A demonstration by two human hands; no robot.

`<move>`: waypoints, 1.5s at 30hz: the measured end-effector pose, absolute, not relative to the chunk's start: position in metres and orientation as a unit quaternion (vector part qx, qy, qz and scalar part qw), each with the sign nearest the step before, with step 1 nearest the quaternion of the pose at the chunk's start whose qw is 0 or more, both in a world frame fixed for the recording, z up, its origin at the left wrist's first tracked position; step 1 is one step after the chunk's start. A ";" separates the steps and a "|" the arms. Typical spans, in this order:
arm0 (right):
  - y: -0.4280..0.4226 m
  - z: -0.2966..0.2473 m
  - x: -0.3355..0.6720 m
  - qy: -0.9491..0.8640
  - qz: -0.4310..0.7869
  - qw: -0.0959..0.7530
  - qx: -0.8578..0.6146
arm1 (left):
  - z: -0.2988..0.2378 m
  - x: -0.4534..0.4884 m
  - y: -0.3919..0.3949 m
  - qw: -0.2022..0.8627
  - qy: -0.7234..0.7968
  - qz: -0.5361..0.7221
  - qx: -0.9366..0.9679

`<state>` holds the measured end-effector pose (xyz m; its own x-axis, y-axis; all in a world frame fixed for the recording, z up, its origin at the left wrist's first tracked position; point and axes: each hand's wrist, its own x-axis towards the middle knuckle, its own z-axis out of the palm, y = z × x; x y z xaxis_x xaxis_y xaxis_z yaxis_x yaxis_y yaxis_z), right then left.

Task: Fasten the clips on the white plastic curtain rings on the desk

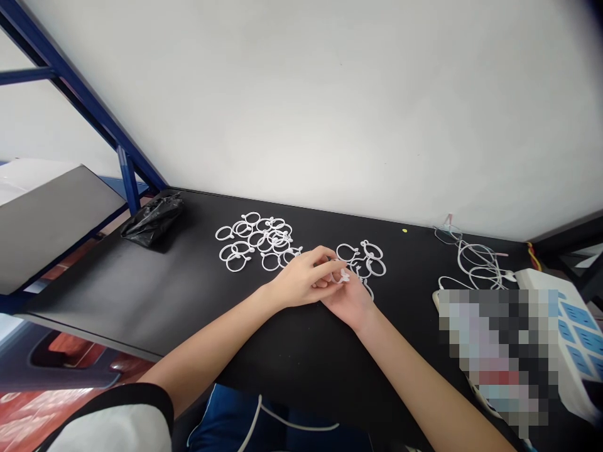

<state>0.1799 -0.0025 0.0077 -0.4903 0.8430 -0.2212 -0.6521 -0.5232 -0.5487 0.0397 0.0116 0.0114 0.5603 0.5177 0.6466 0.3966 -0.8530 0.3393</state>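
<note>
Black surface (pixel 198 282), its back edge set against a plain white wall (pixel 301 107); blue metal frame (pixel 89 103) beyond the left edge. Near the back-left corner: one crumpled black plastic bag (pixel 153 220), apart from the rest. Left of the middle, toward the back edge: a large cluster of white rings (pixel 279 238), lying flat and overlapping, probably tipped out loosely rather than arranged. Right of the middle: a smaller cluster of rings (pixel 374 256), apart from the first, the gap perhaps meant to divide two lots. Between these, before the person: left hand (pixel 301 276), fingers bent and apparently pinched on one white ring (pixel 345 275), which is held above the surface; right hand (pixel 351 301), beside and partly beneath, perhaps there to steady the ring; its fingers are largely hidden, so their state cannot be told. Both hands meet close before the body, presumably for fine control. Toward the right edge: looped white cable (pixel 480 269), a pixelated item (pixel 499 358) that cannot be identified, and a white socket block (pixel 572 326) with blue faces.
</note>
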 end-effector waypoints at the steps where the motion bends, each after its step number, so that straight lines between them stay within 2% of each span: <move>1: -0.002 0.008 0.181 -0.175 0.848 0.442 -0.232 | 0.011 0.039 0.012 0.075 0.263 0.397 0.876; 5: -0.003 0.010 0.184 -0.110 0.867 0.437 -0.211 | 0.010 0.038 0.012 0.080 0.275 0.410 0.866; 12: -0.005 0.013 0.179 -0.163 0.832 0.462 -0.260 | 0.009 0.038 0.013 0.095 0.286 0.419 0.857; 15: -0.010 0.010 0.173 -0.291 0.730 0.514 -0.344 | 0.008 0.036 0.016 0.096 0.295 0.435 0.845; 18: -0.018 0.005 0.171 -0.423 0.565 0.567 -0.426 | 0.007 0.033 0.018 0.100 0.309 0.440 0.837; 21: -0.024 0.002 0.172 -0.532 0.408 0.594 -0.445 | 0.007 0.032 0.018 0.109 0.322 0.431 0.836; 24: -0.026 0.002 0.175 -0.578 0.320 0.607 -0.442 | 0.008 0.032 0.018 0.117 0.313 0.419 0.844; 31: -0.019 0.003 0.178 -0.561 0.253 0.639 -0.461 | 0.007 0.033 0.016 0.101 0.312 0.388 0.861; 37: -0.017 -0.001 0.180 -0.547 0.277 0.646 -0.455 | 0.007 0.034 0.017 0.087 0.310 0.382 0.866; 45: -0.021 0.001 0.176 -0.675 0.179 0.582 -0.417 | 0.006 0.034 0.016 0.127 0.381 0.380 0.833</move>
